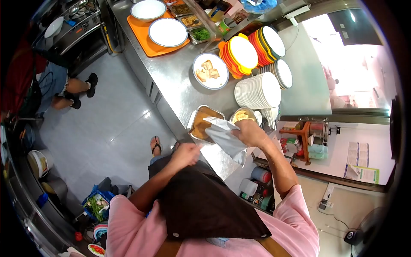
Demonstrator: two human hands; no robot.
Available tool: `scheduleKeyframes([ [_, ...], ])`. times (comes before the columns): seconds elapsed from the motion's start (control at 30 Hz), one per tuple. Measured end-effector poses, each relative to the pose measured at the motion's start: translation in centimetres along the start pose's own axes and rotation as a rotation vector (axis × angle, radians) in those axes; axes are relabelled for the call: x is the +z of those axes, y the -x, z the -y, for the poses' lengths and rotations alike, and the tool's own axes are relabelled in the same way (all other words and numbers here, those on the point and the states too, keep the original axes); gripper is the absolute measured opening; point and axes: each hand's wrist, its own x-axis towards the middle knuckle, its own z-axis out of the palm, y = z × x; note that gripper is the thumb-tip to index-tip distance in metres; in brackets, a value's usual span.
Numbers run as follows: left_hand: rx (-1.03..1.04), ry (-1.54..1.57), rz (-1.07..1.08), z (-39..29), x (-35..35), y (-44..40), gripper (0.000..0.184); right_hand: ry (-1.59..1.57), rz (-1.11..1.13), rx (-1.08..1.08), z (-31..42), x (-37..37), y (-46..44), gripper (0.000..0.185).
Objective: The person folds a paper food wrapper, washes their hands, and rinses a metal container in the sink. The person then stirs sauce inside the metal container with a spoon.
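Note:
My right hand point(250, 133) grips a silver foil bag point(227, 138) by its upper end. The bag slants down to the left, its lower end over a rectangular metal tray point(191, 128) that holds brown powder point(200, 124). My left hand point(186, 155) is near the tray's front edge, blurred, its fingers curled in with nothing visible in them. Just behind my right hand is a round container of pale yellow pieces point(242, 115), partly covered by the hand. Further back, a white bowl with browned food pieces point(209, 70) rests on the steel counter point(171, 81).
Stacked white plates point(261, 91) and orange-rimmed bowls point(239, 53) stand along the counter's right side. An orange tray point(145, 40) carries two white bowls at the far end. Another person's legs point(75, 88) show at left. A bag of vegetables point(97, 203) sits low at lower left.

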Motion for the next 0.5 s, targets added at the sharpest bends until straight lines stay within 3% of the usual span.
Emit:
scheduleKeyframes([
  [0.13, -0.141, 0.575, 0.538, -0.2, 5.9, -1.3, 0.073, 0.001, 0.02, -0.036, -0.1, 0.0, -0.3, 0.032],
  [0.17, -0.2, 0.762, 0.55, -0.2, 7.5, -1.9, 0.075, -0.014, 0.023, -0.039, -0.1, 0.1, -0.3, 0.032],
  [0.23, -0.134, 1.154, 0.373, -1.1, 10.9, -2.5, 0.073, -0.043, 0.024, -0.043, -0.1, 0.0, -0.3, 0.033],
  [0.33, 0.008, 1.314, 0.345, -1.4, 11.6, -3.2, 0.065, -0.072, 0.041, -0.023, -0.4, 0.0, -0.4, 0.034],
  [0.5, 0.029, 1.367, 0.331, -1.7, 12.1, -3.5, 0.051, -0.132, 0.098, 0.065, -0.3, -0.9, -0.5, 0.04],
])
